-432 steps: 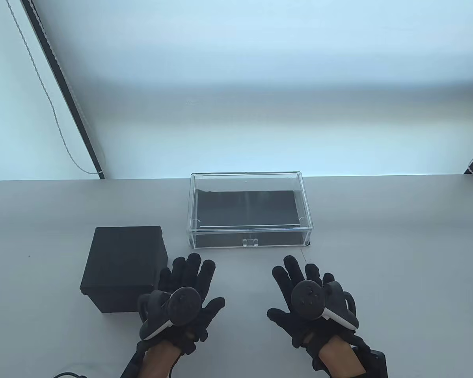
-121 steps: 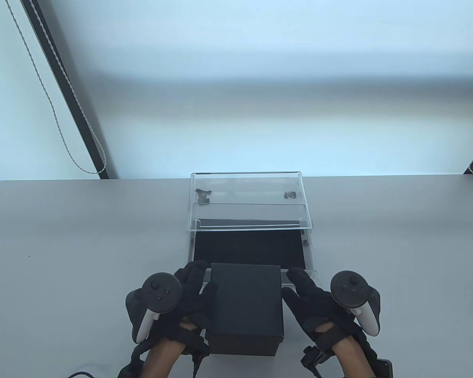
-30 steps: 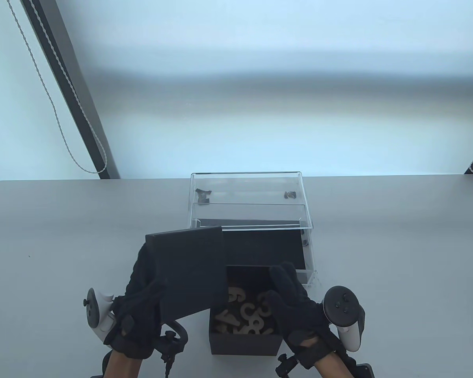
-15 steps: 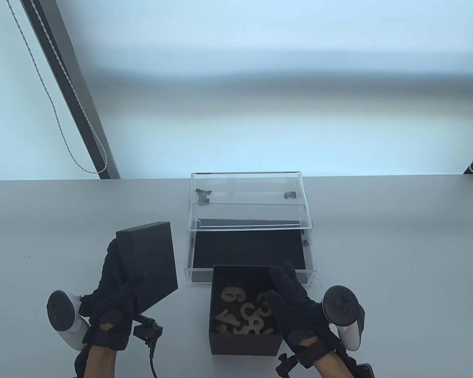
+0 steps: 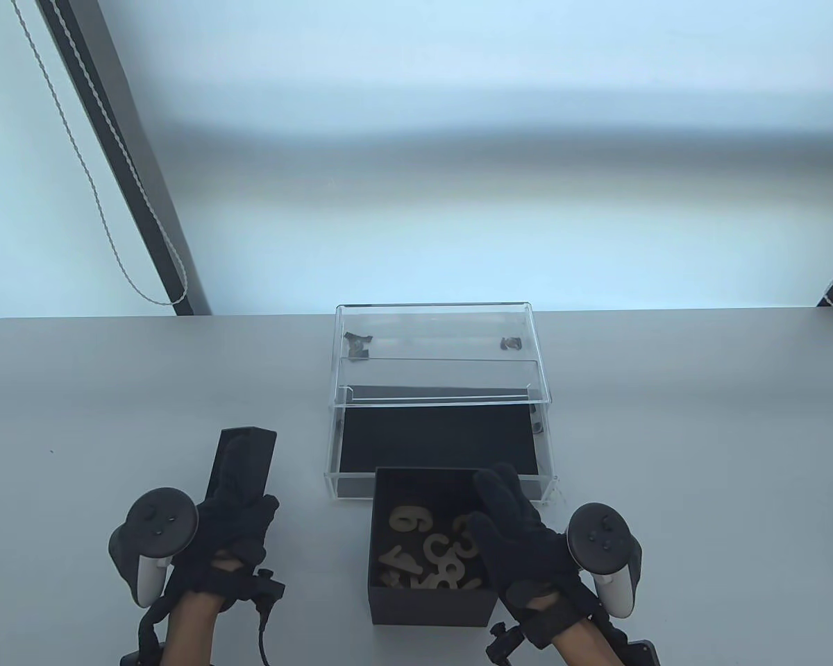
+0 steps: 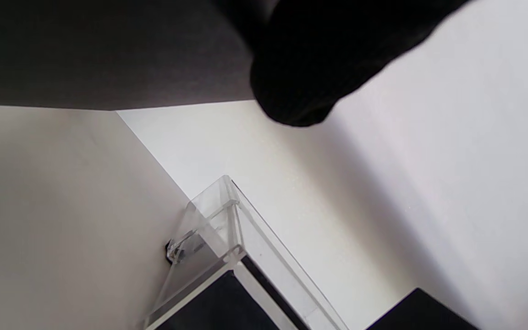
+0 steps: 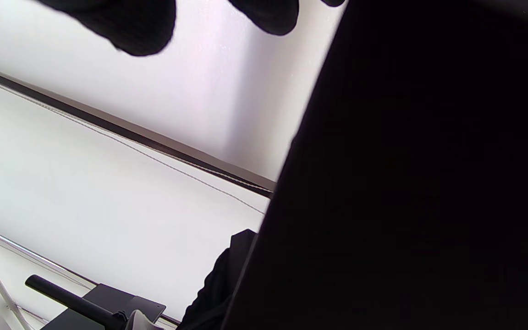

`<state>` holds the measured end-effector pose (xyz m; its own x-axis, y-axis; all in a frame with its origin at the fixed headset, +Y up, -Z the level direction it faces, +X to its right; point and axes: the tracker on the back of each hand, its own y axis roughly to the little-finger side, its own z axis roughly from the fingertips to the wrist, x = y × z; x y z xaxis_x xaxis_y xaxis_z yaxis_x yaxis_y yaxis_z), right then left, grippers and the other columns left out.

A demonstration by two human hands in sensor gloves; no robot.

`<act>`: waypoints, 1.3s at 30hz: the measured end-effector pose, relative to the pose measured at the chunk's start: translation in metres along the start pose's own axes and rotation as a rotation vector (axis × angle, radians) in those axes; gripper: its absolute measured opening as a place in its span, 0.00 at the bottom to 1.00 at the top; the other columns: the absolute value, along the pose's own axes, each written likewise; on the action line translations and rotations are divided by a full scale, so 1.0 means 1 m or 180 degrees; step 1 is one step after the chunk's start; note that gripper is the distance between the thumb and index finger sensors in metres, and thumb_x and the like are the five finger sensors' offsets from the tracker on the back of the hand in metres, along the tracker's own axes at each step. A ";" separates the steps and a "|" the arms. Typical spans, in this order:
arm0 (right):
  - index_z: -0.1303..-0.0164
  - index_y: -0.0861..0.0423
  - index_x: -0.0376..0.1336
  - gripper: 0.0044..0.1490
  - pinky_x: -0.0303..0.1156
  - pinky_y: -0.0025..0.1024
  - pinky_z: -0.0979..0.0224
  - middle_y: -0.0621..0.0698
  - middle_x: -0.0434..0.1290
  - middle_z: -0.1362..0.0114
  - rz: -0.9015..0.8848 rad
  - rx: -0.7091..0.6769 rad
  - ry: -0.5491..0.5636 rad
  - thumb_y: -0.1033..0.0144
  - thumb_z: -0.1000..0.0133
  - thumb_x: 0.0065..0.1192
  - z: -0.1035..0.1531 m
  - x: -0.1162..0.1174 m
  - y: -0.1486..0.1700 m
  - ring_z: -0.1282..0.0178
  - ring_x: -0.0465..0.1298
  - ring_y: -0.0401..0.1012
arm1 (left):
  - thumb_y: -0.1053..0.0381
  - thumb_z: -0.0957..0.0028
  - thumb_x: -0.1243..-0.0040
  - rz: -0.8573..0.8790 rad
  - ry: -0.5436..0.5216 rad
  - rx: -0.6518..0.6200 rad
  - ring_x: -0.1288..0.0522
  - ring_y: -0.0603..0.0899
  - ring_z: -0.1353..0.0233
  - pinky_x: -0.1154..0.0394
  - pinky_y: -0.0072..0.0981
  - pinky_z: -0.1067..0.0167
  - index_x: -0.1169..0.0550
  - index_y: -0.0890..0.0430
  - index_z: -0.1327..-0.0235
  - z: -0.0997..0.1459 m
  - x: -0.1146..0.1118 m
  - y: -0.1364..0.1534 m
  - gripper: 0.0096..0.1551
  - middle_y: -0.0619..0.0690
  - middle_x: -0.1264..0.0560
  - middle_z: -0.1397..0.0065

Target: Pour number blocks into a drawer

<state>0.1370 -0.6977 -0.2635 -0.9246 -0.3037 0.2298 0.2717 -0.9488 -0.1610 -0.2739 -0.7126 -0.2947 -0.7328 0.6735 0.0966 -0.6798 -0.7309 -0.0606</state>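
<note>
Left hand (image 5: 232, 534), lower left of the table view: fingers (image 5: 239, 461) lie pressed together along the upper edge of the black lid (image 5: 244, 454), gripping it. The lid stands on edge, seen almost edge-on, its far end at about mid-height of the frame, left of the drawer. In the left wrist view one gloved fingertip (image 6: 300, 82) hangs in from the top edge against the lid's dark underside (image 6: 108, 50); a clear corner of the drawer unit (image 6: 227, 220) sits at lower centre.

Right hand (image 5: 520, 538), lower right of the table view: fingers (image 5: 501, 489) held close together, curled over the right wall of the open black box (image 5: 430, 607), thumb (image 5: 473, 528) inside the rim, holding that wall. In the right wrist view the box wall (image 7: 429, 183) fills the right half; two fingertips (image 7: 126, 23) show at the top edge.

Number blocks (image 5: 427, 548): pale wooden digits, all lying inside the box, lower centre of the frame. A 6 lies at upper left of the pile; others overlap and are hard to read.

Drawer (image 5: 437, 444): clear, black-lined, pulled out toward the bottom of the frame from its clear acrylic case (image 5: 437, 333). The box's far wall touches or overlaps the drawer's front edge; cannot tell which.

Grey table (image 5: 701, 451) carries everything.
</note>
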 end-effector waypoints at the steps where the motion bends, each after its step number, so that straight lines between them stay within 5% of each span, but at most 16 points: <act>1: 0.22 0.61 0.47 0.53 0.38 0.77 0.30 0.66 0.38 0.17 0.0000 0.0000 0.0000 0.39 0.47 0.54 0.000 0.000 0.000 0.22 0.40 0.73 | 0.59 0.52 0.31 -0.0204 0.0073 0.0006 0.34 0.63 0.20 0.37 0.68 0.28 0.48 0.49 0.24 -0.002 -0.004 0.002 0.50 0.49 0.35 0.19; 22: 0.23 0.62 0.49 0.53 0.43 0.81 0.33 0.66 0.43 0.17 0.0142 -0.0142 -0.0001 0.39 0.48 0.55 0.002 0.003 -0.007 0.24 0.45 0.76 | 0.69 0.49 0.37 -0.1166 0.0911 0.0344 0.40 0.64 0.19 0.44 0.70 0.27 0.43 0.49 0.25 -0.014 -0.061 0.032 0.42 0.47 0.33 0.20; 23: 0.23 0.62 0.49 0.53 0.43 0.81 0.33 0.66 0.43 0.17 0.0181 -0.0166 -0.0027 0.39 0.48 0.56 0.002 0.004 -0.008 0.24 0.45 0.77 | 0.55 0.50 0.41 -0.1162 0.0913 0.0347 0.39 0.64 0.19 0.43 0.70 0.27 0.43 0.49 0.25 -0.014 -0.061 0.031 0.40 0.48 0.33 0.20; 39: 0.20 0.53 0.42 0.61 0.39 0.85 0.34 0.58 0.36 0.13 0.1691 -0.0138 -0.1058 0.30 0.52 0.61 0.006 0.029 -0.016 0.26 0.33 0.79 | 0.44 0.50 0.38 -0.0704 0.0688 0.0212 0.40 0.68 0.19 0.45 0.71 0.28 0.44 0.45 0.24 -0.013 -0.049 0.014 0.43 0.56 0.36 0.18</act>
<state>0.1076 -0.6923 -0.2481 -0.5321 -0.7500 0.3929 0.6537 -0.6588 -0.3724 -0.2473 -0.7544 -0.3130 -0.5617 0.8195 -0.1137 -0.8251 -0.5649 0.0042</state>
